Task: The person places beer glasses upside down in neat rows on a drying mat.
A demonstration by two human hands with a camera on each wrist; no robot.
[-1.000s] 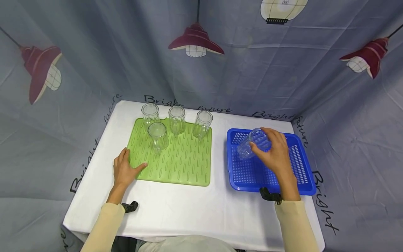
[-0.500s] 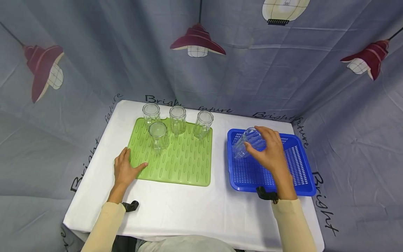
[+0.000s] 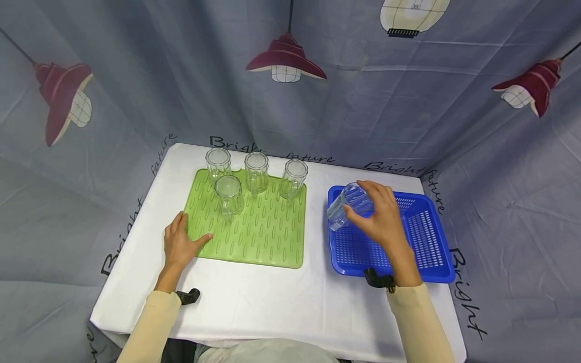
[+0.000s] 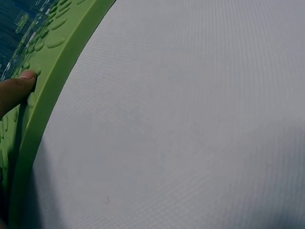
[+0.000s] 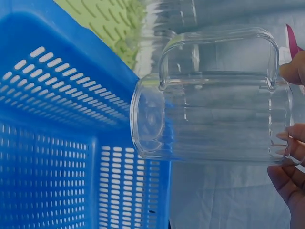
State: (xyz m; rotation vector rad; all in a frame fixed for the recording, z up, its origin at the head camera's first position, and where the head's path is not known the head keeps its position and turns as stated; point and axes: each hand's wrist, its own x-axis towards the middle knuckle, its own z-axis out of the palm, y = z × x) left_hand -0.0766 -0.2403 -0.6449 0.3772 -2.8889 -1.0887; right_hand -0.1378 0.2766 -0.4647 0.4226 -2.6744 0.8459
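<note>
My right hand [image 3: 383, 217] grips a clear glass mug [image 3: 349, 204] by one end, holding it tilted over the left part of a blue plastic basket [image 3: 372, 256]. In the right wrist view the mug [image 5: 219, 119] lies sideways, handle uppermost, with my fingers [image 5: 298, 143] around its right end. My left hand [image 3: 179, 244] rests spread at the left edge of a green studded mat [image 3: 258, 242]; its thumb [image 4: 19, 88] touches the mat in the left wrist view. Several glass mugs stand toward the mat's back, including a nearer one [image 3: 229, 196] and a rightmost one [image 3: 293, 180].
A white cloth [image 3: 272, 302] covers the table. A strip of it separates the mat from the basket on the right. Grey-blue curtain [image 3: 345, 116] hangs behind and along both sides. Each wrist wears a black camera mount, such as the left one [image 3: 188, 297].
My right hand has moved left with the glass mug, from the basket's middle toward its left rim. My left hand and the mugs on the mat have stayed in place.
</note>
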